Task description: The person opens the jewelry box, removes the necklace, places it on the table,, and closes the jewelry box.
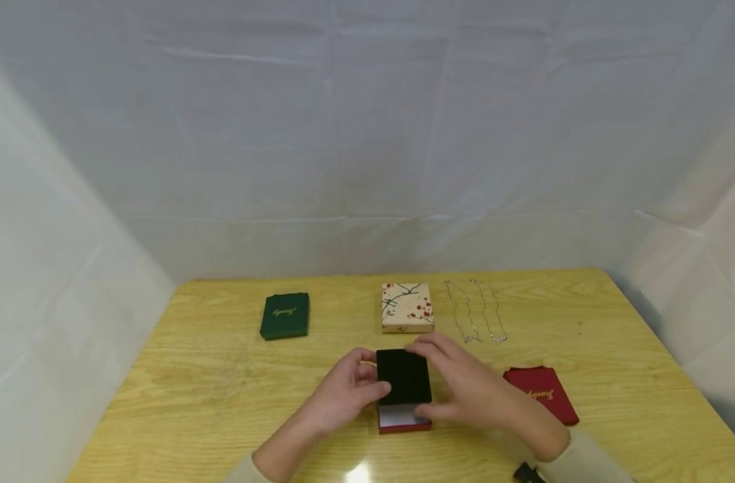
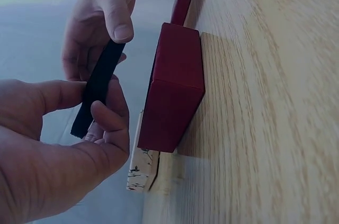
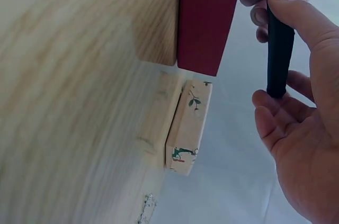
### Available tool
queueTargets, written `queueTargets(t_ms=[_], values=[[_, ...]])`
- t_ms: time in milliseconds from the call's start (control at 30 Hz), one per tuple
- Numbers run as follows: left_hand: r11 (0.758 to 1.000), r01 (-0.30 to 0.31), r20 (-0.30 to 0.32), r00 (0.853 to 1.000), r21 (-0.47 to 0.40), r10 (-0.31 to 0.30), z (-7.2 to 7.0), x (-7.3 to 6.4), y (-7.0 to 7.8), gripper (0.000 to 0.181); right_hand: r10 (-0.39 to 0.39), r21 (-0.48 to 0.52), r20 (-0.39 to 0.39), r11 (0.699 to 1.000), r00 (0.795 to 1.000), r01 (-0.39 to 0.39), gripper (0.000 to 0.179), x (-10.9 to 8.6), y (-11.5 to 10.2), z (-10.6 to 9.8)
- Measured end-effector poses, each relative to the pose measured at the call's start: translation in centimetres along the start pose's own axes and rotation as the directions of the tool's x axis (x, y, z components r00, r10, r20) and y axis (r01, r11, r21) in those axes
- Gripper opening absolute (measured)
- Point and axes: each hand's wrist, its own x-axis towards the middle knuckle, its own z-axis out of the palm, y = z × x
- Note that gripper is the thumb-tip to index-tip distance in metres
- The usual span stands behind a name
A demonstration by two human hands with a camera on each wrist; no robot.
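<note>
A thin black square pad [image 1: 403,376] is held between two hands, above an uncovered red box [image 1: 405,429] with a whitish inside. My left hand [image 1: 348,392] grips the pad's left side, thumb on its top face. On the opposite side my right hand [image 1: 467,386] pinches the pad at its edges. Both wrist views show the pad [image 2: 99,89] edge-on and slightly bowed, apart from the red box [image 2: 174,83] standing on the table. In the right wrist view, fingers of both hands surround the pad [image 3: 279,44].
Behind the red box lies a floral cream box [image 1: 407,308]. Silver chain necklaces [image 1: 488,312] are spread to its right. A green pouch-like item [image 1: 286,315] with gold lettering lies at left, and a similar dark red one [image 1: 551,392] lies partly behind my right forearm.
</note>
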Motion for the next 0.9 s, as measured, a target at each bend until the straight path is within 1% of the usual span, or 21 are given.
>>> queueTargets(t_ms=[200,400,533,667,800,900], values=[[1.000,0.012,-0.010,1.000,0.007,-0.012,0.0,-0.2,0.0,0.054,-0.003,0.016,0.011,1.000,1.000,0.003,0.079,-0.1,0.0,0.1],[0.999,-0.012,-0.051,0.999,0.044,0.015,-0.2,-0.4,0.1,0.054,0.001,-0.018,-0.004,1.000,1.000,-0.001,0.078,-0.3,0.2,-0.1],[0.996,-0.022,-0.073,0.997,0.082,0.028,-0.4,-0.5,0.2,0.053,0.017,-0.015,-0.003,1.000,1.000,-0.017,0.078,-0.5,0.3,-0.3],[0.990,-0.014,-0.091,0.995,0.139,0.027,-0.6,-0.6,0.3,0.056,0.038,-0.010,0.009,0.999,0.999,-0.038,0.078,-0.7,0.5,-0.4],[0.979,-0.025,-0.091,0.995,0.203,0.045,-0.9,-0.7,0.2,0.060,0.048,-0.017,0.017,0.999,0.999,-0.048,0.077,-1.0,0.5,-0.5],[0.972,-0.030,-0.076,0.996,0.235,0.049,-1.1,-0.7,0.1,0.064,0.053,-0.016,0.020,0.998,0.998,-0.053,0.076,-1.2,0.5,-0.7]])
